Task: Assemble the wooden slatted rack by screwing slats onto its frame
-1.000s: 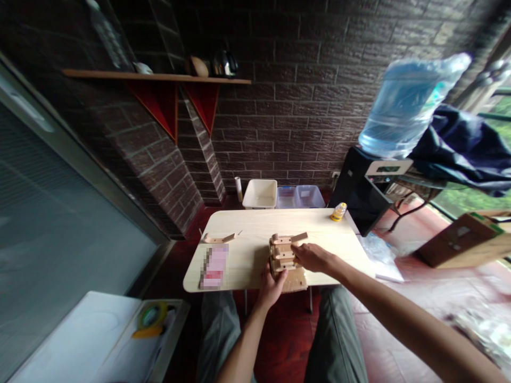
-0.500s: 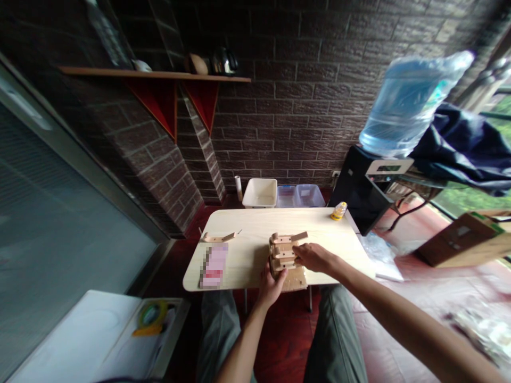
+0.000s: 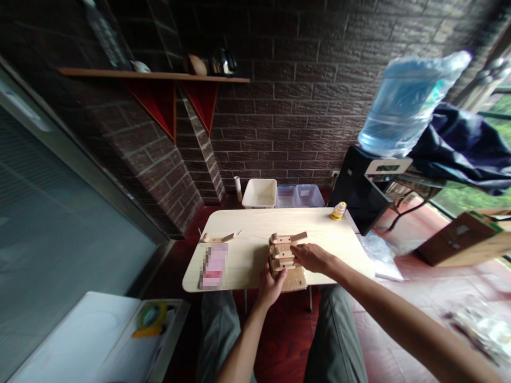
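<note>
I've got matt, smooth-looking wooden pieces point(image 3: 283, 255) here, a smooth, pale desk point(image 3: 247, 229), then rough brick wall point(image 3: 303, 117), and look, glossy, see-through blue plastic on that water bottle point(image 3: 399, 109)!

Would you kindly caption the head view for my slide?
Left hand and right hand at wooden pieces over a pale table.

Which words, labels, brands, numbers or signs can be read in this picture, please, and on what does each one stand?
None can be read.
Pink item on the table: covered by pixelation.
Small yellow-marked bottle: too small.
Large blue water bottle: its greenish label is blurred.
Water dispenser panel: no legible marks.
Wooden pieces by the hands: no lettering visible.
</note>
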The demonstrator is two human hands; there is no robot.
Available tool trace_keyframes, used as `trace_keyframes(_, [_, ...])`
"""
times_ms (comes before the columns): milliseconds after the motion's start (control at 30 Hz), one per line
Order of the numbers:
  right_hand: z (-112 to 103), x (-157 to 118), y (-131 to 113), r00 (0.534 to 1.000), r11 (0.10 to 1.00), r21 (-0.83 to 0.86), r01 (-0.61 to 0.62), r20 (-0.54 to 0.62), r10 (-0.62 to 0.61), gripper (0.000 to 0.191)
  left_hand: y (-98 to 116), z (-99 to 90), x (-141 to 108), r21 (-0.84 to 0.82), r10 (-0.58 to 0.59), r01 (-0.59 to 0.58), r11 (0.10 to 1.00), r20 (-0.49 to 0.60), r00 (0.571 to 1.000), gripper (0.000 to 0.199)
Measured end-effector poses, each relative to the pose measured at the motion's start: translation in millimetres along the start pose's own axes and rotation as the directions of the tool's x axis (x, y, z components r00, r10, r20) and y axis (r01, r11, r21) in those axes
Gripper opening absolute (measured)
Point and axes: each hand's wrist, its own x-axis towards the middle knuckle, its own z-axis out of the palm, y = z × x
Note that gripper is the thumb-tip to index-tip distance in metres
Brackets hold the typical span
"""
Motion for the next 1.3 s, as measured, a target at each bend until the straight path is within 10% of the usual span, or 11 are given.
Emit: trace_keyframes(1300, [0.5, 2.1, -0.8, 1.000, 1.000, 0.002, -0.013, 0.002, 0.013, 0.033, -1.6, -1.5, 0.2, 0.036, -0.032, 0.031, 0.999, 0.011, 0.999, 0.067])
